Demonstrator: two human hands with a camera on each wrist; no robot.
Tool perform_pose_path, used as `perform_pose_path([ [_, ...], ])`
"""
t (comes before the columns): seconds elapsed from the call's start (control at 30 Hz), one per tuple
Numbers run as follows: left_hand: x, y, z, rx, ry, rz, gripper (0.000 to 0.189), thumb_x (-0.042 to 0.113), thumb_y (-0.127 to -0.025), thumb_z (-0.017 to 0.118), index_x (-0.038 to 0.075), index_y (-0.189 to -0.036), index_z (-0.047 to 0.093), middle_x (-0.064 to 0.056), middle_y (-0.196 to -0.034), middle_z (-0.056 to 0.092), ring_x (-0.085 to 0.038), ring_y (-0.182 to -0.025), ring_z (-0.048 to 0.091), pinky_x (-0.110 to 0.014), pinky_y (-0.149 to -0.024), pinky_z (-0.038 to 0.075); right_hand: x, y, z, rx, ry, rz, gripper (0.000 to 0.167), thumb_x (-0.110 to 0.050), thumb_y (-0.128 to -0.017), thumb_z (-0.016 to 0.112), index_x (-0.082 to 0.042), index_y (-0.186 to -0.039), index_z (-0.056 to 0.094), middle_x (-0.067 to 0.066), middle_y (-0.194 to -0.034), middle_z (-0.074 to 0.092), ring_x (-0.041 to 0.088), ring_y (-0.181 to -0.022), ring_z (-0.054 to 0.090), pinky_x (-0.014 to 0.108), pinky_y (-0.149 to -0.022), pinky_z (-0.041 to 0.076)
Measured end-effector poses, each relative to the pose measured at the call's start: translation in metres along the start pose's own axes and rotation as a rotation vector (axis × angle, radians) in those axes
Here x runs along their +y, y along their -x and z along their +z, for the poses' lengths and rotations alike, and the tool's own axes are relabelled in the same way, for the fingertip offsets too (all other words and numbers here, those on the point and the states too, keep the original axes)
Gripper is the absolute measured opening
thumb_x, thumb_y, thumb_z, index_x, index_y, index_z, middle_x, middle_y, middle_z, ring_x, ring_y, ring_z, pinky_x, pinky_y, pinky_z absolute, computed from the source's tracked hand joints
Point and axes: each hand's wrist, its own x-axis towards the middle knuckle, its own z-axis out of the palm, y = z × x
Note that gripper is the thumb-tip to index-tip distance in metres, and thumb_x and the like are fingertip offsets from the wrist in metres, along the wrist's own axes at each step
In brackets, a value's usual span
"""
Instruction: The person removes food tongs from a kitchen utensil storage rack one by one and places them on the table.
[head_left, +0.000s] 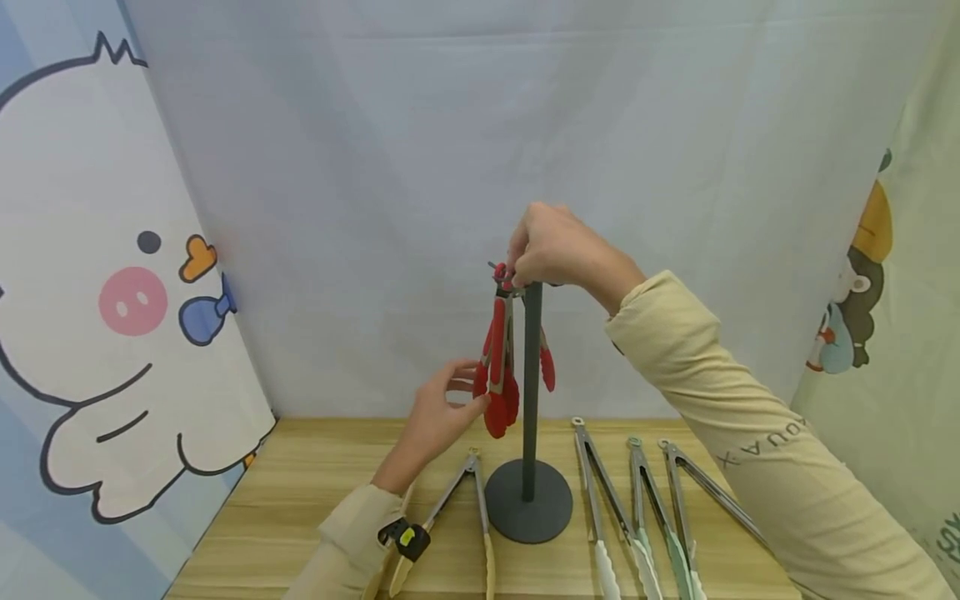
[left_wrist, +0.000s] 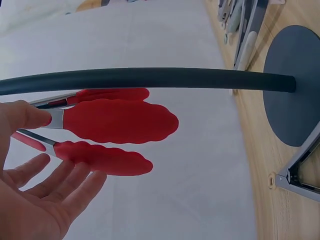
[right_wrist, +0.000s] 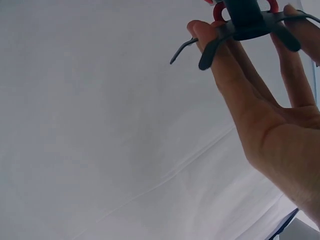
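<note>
Red-tipped tongs [head_left: 495,358] hang at the top of a dark upright stand [head_left: 531,375], with more red tips [left_wrist: 120,94] behind the pole. My left hand [head_left: 442,412] holds the lower part of the tongs. In the left wrist view its thumb lies at the steel neck of one scalloped red head [left_wrist: 120,120], its fingers against the other red head [left_wrist: 107,159]. My right hand [head_left: 558,246] is bent over the stand's top. From below, its fingers grip around the dark hooked hub [right_wrist: 250,30], where red loops [right_wrist: 272,5] show beside it.
The stand's round base [head_left: 528,521] rests on the wooden table [head_left: 300,475]. Cream-tipped tongs [head_left: 471,467] lie spread left of it. To the right lie white-tipped tongs [head_left: 600,492], green-tipped tongs [head_left: 652,492] and another steel pair [head_left: 678,492]. Pale cloth [head_left: 375,167] hangs behind.
</note>
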Motion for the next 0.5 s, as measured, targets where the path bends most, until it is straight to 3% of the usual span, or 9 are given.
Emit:
perform_pose_path([
  [0.23,-0.001,-0.008,0.001,-0.029,0.010,-0.018,0.046,0.018,-0.088,0.064,0.012,-0.132,0.051,-0.007,-0.124,0.057,-0.026,-0.112,0.055,-0.042,-0.087,0.050,0.003,-0.001,-0.001,-0.018,-0.022,-0.022,0.020,0.003,-0.078,0.058,-0.005,-0.081,0.076,0.007,-0.097,0.066,0.011,-0.049,0.033,0.025,-0.047,0.031],
  [0.37,-0.002,-0.014,0.001,-0.050,0.017,-0.021,0.047,0.017,-0.090,0.063,0.011,-0.134,0.049,-0.007,-0.128,0.056,-0.027,-0.116,0.053,-0.044,-0.090,0.048,0.005,0.000,-0.002,-0.011,-0.018,-0.051,0.029,0.004,-0.073,0.051,-0.007,-0.081,0.077,0.007,-0.091,0.066,0.011,-0.048,0.028,0.025,-0.047,0.028],
  [0.5,-0.007,-0.019,0.001,-0.067,0.030,-0.009,0.048,0.018,-0.090,0.064,0.014,-0.136,0.048,-0.005,-0.132,0.054,-0.026,-0.118,0.051,-0.046,-0.093,0.045,0.005,0.001,-0.001,-0.003,0.010,-0.080,0.028,0.001,-0.072,0.051,-0.008,-0.078,0.077,0.006,-0.090,0.067,0.014,-0.055,0.031,0.027,-0.049,0.027],
])
